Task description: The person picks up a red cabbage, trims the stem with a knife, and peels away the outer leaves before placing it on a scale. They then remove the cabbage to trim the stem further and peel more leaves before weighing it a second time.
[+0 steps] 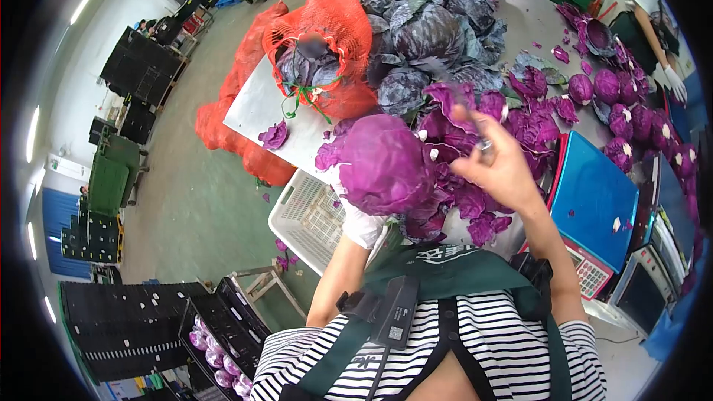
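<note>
A peeled red cabbage (382, 163) rests in my left hand (362, 229), which wears a white glove and grips it from below and the left side. My bare right hand (505, 171) is closed to the right of the cabbage, apart from it. It holds a knife (484, 146), smeared by motion, its blade hard to make out. Loose purple cabbage leaves (471, 200) lie on the metal table under and beside my hands. Behind them is a heap of dark, untrimmed red cabbages (427, 30).
An orange-red mesh sack (349, 37) of cabbages lies at the table's left edge. Below that edge stands a white plastic basket (297, 215). To the right are a blue-topped scale (594, 197) and several trimmed cabbages (607, 86). A co-worker's gloved hand (676, 83) shows at far right.
</note>
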Tool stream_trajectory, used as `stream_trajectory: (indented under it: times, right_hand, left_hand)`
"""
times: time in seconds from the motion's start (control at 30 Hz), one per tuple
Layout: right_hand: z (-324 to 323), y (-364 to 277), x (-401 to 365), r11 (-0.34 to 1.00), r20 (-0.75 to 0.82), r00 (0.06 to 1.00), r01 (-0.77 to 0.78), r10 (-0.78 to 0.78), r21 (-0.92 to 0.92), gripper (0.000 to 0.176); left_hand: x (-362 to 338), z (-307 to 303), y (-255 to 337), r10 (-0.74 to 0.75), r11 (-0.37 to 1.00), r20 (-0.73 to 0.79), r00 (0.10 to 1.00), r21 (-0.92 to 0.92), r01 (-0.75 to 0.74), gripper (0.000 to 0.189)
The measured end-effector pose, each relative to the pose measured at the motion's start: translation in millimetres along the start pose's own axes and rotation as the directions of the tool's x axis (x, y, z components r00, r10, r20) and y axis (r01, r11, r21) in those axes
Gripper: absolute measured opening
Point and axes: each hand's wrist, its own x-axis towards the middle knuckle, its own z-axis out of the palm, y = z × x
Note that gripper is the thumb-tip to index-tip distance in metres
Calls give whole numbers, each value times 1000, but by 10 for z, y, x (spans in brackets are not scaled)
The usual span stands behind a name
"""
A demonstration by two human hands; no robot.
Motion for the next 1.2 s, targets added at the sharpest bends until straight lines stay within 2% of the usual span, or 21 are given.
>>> stream_trajectory:
  times: [0.03, 0.07, 0.1, 0.13, 0.2, 0.23, 0.27, 0.33, 0.4, 0.43, 0.47, 0.53, 0.73, 0.83, 0.87, 0.93, 0.97, 1.0, 1.07, 1.1, 1.2]
  right_hand:
    - [90, -69, -3, 999, 48, 998, 47, -47, -2, 63]
    - [147, -114, -7, 995, 97, 991, 95, -94, -4, 61]
    - [172, -110, -31, 999, 120, 992, 35, -39, 33, 56]
    - [191, -102, -58, 997, 149, 989, -26, 15, 68, 51]
    - [178, -107, -74, 994, 154, 987, -58, 42, 96, 43]
    - [160, -44, -53, 981, 203, 978, -93, 58, 169, 41]
    - [148, 6, -37, 962, 248, 966, -131, 70, 241, 40]
    - [181, 47, -10, 961, 179, 984, -62, 14, 268, 39]
    - [173, 66, 3, 921, 292, 955, -153, 45, 358, 40]
    - [126, 8, -2, 907, 330, 937, -234, 114, 351, 38]
    - [88, 31, 23, 906, 330, 937, -237, 117, 350, 38]
    - [17, 93, 72, 793, 456, 876, -390, 161, 469, 31]
    - [59, 42, 14, 822, 346, 919, -342, 191, 455, 30]
    - [62, -36, -26, 943, 187, 978, -145, 91, 300, 24]
    - [57, -21, -42, 943, 190, 977, -148, 93, 299, 24]
    - [22, 13, -60, 983, 216, 970, -142, 115, 115, 22]
    - [5, -46, -79, 971, 187, 968, -194, 166, 140, 18]
    - [-87, -142, -110, 898, 218, 940, -320, 262, 302, 15]
    - [-189, -106, -139, 895, 162, 967, -246, 198, 371, 13]
    - [-236, -189, -172, 912, 190, 958, -266, 214, 312, 14]
    - [-289, -233, -301, 920, 131, 979, -192, 156, 340, 15]
  left_hand:
    - [-55, -5, -158, -97, 726, -63, 993, -687, 27, 61]
    - [-66, -10, -189, -215, 55, -37, 976, -998, -26, 74]
    - [-51, 21, -198, -362, 334, -153, 919, -942, -25, 79]
    - [-43, 30, -206, -359, 332, -149, 921, -943, -23, 79]
    - [-54, 39, -237, -103, 633, -89, 991, -774, -3, 79]
    - [-96, 6, -228, -5, 765, -32, 999, -644, -17, 56]
    - [-124, 9, -223, 9, 771, -2, 1000, -637, -8, 56]
    - [-132, 54, -188, -21, 699, 40, 999, -714, 44, 58]
    - [-128, 70, -157, -49, 641, 57, 997, -764, 75, 60]
    - [-131, 79, -146, -60, 622, 60, 996, -779, 85, 61]
    - [-131, 84, -149, -72, 604, 62, 996, -792, 93, 62]
    - [-147, 96, -151, -95, 571, 58, 994, -815, 102, 64]
    - [-175, 89, -166, -163, 472, 29, 986, -876, 104, 70]
    - [-193, 80, -167, -213, 411, 10, 977, -906, 99, 73]
    - [-196, 69, -172, -234, 379, 3, 972, -920, 94, 74]
    - [-214, 46, -175, -282, 312, -20, 959, -947, 72, 76]
    - [-230, 30, -171, -305, 277, -30, 952, -959, 59, 77]
    - [-251, 16, -168, -327, 247, -39, 944, -968, 45, 78]
    - [-277, 6, -166, -350, 210, -66, 934, -978, 10, 80]
    - [-287, 1, -180, -355, 210, -82, 931, -978, -6, 80]
    - [-220, 21, -238, -527, 367, -313, 790, -922, -121, 73]
